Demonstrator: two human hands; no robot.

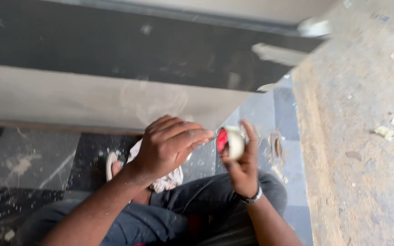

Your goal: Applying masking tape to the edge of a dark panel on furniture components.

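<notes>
We pinch a small roll of tape (231, 142) in our right hand (241, 166), while our left hand (167, 146) clutches a white rag (166, 181) over the floor (33, 159).

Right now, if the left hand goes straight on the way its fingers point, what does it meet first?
Probably the roll of tape in the right hand. The left hand points right, fingertips near the roll's red core; blur hides the depth.
</notes>
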